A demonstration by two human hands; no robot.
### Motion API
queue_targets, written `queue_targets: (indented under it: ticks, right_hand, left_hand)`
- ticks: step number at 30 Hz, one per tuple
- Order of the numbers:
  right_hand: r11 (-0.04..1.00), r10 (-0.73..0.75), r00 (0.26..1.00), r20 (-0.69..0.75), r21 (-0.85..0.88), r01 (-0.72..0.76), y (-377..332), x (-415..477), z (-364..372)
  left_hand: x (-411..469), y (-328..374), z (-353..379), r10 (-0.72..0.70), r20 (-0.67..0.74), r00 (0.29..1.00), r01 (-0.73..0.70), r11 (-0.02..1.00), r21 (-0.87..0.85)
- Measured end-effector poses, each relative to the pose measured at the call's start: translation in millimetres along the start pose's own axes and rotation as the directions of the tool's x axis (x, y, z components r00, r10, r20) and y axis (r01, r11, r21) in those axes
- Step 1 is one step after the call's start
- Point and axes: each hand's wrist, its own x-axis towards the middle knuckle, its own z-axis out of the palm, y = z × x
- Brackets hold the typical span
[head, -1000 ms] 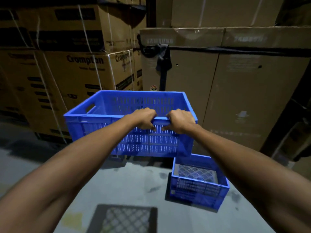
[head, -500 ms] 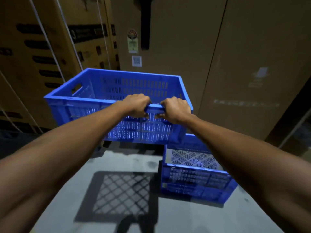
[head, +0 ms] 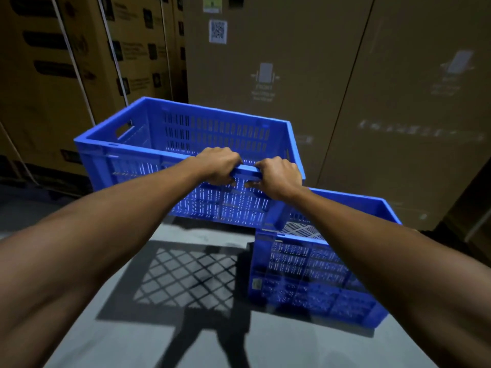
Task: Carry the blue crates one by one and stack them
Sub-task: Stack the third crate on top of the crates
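Grip: the left hand [head: 221, 166] and right hand [head: 279, 176] are both clenched over the near rim of the carried crate [head: 186, 144], side by side close to its right-hand end — nothing holds the far rim or the left end.

Carried crate: in the air, empty, stretching out ahead and to the left of the grip; its lower right corner hangs just over the near left corner of the floor crate [head: 318, 272]. Whether the two touch I cannot tell.

Floor crate: on the concrete floor [head: 119, 341], below and to the right of the grip, empty, mesh bottom showing.

Alignment: not squared yet — most of the carried crate sits left of the one beneath.

Risk, tipping: with both hands bunched on one rim, the unsupported left end could dip or swing.

Risk, snagging: a corner may catch the lower rim and land crooked, so the stack would rock.

Risk, fingers: curled under the rim, they could be pinched when the crates meet.

Risk, surroundings: the cardboard boxes [head: 265, 62] stand close beyond the grip; a push too far forward could knock them.
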Motion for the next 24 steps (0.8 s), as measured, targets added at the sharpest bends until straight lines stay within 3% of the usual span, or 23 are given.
queue_targets:
  ticks: [7, 15, 24]
  right_hand:
    - [0.999, 0.032, 0.999, 0.041, 0.039, -0.034, 10.6, -5.0, 37.9]
    - [0.998, 0.057, 0.998, 0.023, 0.009, -0.057, 44.3, -0.2, 49.2]
    - [0.998, 0.05, 0.995, 0.092, 0.025, -0.053, 63.7, 15.8, 48.9]
  left_hand:
    - [18.7, 2.6, 34.0, 0.041, 0.041, 0.998, -0.041, 0.999, 0.006]
    - [49.6, 20.1, 53.3, 0.063, -0.007, 0.998, -0.063, 0.998, -0.014]
    - [72.3, 26.1, 50.3, 0.076, 0.091, 0.993, -0.067, 0.993, -0.099]
